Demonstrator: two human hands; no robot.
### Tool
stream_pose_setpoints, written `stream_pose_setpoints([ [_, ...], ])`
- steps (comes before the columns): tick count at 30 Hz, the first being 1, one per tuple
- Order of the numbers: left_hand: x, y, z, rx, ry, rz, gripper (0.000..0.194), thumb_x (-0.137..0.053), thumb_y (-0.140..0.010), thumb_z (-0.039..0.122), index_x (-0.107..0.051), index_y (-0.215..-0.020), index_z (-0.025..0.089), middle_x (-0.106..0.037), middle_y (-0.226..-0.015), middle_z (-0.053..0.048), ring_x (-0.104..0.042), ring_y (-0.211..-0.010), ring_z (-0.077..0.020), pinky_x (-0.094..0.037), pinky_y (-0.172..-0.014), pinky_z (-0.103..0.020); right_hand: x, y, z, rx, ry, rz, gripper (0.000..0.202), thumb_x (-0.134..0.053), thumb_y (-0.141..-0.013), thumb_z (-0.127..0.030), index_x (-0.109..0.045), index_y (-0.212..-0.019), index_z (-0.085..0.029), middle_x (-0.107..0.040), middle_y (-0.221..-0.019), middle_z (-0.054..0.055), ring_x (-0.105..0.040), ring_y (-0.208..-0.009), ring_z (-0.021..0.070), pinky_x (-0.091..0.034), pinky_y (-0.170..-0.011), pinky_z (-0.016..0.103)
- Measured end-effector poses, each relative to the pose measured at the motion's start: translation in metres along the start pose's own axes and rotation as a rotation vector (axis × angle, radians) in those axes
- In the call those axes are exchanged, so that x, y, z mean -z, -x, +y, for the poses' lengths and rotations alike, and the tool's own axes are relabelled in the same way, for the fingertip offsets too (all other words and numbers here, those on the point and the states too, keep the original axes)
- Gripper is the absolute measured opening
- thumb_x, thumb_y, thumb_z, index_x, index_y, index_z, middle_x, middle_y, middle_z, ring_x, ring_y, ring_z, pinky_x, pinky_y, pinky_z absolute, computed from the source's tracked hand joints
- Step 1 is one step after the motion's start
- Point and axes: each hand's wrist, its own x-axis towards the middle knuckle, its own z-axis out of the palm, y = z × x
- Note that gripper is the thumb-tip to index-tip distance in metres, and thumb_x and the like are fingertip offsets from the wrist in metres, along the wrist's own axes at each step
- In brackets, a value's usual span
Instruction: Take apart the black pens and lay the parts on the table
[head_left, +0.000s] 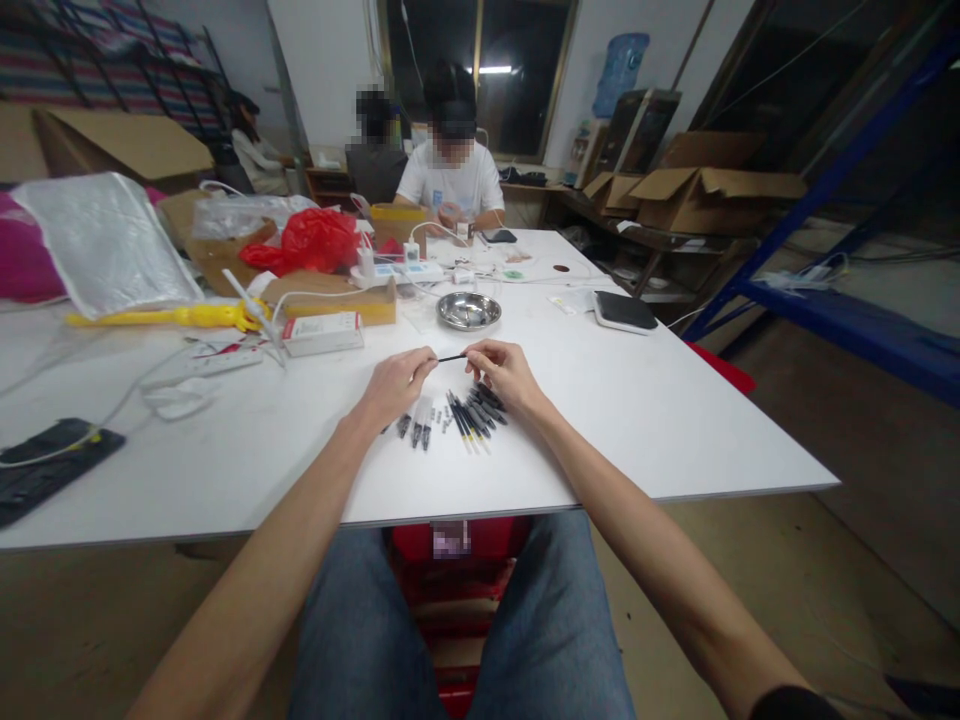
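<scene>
A thin black pen refill (pixel 451 358) is stretched level between my two hands, a little above the white table. My left hand (pixel 403 380) pinches its left end, and the fingers of my right hand (pixel 501 370) are closed on its right end. Beneath them lie loose pen parts: several black refills with yellow bands and pale tips (pixel 466 428), dark pen barrels (pixel 491 400) partly under my right hand, and clear pen pieces with black ends (pixel 421 425) by my left. Tiny grey parts (pixel 442 418) are scattered between these groups; their kind is too small to make out.
Past my hands stands a shiny metal bowl (pixel 469 311). A white box (pixel 322 334), a yellow hand-shaped stick (pixel 172 317), a red plastic bag (pixel 311 240) and a power strip (pixel 397 272) crowd the left. A black-topped pad (pixel 625 311) lies right. A person (pixel 450 180) sits opposite.
</scene>
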Motion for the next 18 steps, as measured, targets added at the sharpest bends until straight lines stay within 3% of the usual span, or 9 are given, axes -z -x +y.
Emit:
stream_pose_setpoints([
  [4, -0.002, -0.002, 0.002, 0.002, 0.09, 0.013, 0.032, -0.038, -0.102, 0.039, -0.064, -0.1, 0.02, -0.072, -0.101, -0.006, -0.064, -0.094, -0.02, -0.046, -0.086, -0.029, 0.003, -0.002, 0.0, -0.052, -0.159, 0.132, 0.039, -0.076, -0.073, -0.054, -0.07, -0.081, -0.016, -0.066, -0.072, 0.004, -0.056, -0.062, 0.0141, -0.041, -0.049, 0.024],
  [7, -0.001, -0.004, -0.001, -0.002, 0.138, 0.1, 0.032, -0.037, -0.103, 0.035, -0.064, -0.103, 0.018, -0.07, -0.107, -0.008, -0.063, -0.102, -0.0201, -0.046, -0.095, -0.03, 0.011, -0.004, 0.003, -0.04, -0.259, 0.325, 0.035, -0.075, -0.075, -0.051, -0.068, -0.084, -0.018, -0.068, -0.082, 0.005, -0.062, -0.072, 0.0148, -0.044, -0.051, 0.023],
  [9, 0.001, -0.004, -0.003, 0.039, 0.111, 0.162, 0.031, -0.037, -0.102, 0.032, -0.064, -0.105, 0.018, -0.07, -0.108, -0.009, -0.063, -0.104, -0.0206, -0.045, -0.096, -0.031, 0.015, -0.005, 0.005, -0.053, -0.312, 0.389, 0.034, -0.074, -0.076, -0.051, -0.064, -0.085, -0.02, -0.07, -0.095, 0.006, -0.066, -0.082, 0.0162, -0.047, -0.055, 0.023],
  [13, 0.007, -0.004, -0.008, 0.157, -0.011, 0.238, 0.029, -0.04, -0.1, 0.028, -0.067, -0.1, 0.018, -0.068, -0.102, -0.009, -0.062, -0.099, -0.0214, -0.046, -0.092, -0.032, 0.016, -0.005, 0.003, -0.11, -0.339, 0.313, 0.038, -0.076, -0.075, -0.053, -0.062, -0.089, -0.02, -0.072, -0.102, 0.008, -0.07, -0.094, 0.02, -0.051, -0.063, 0.025],
  [18, 0.007, -0.002, -0.014, 0.239, -0.116, 0.231, 0.026, -0.047, -0.096, 0.029, -0.071, -0.092, 0.019, -0.066, -0.098, -0.006, -0.062, -0.089, -0.0208, -0.046, -0.082, -0.031, 0.012, -0.003, 0.0, -0.137, -0.373, 0.226, 0.04, -0.082, -0.068, -0.048, -0.065, -0.09, -0.019, -0.073, -0.096, 0.007, -0.069, -0.085, 0.0173, -0.051, -0.062, 0.024],
])
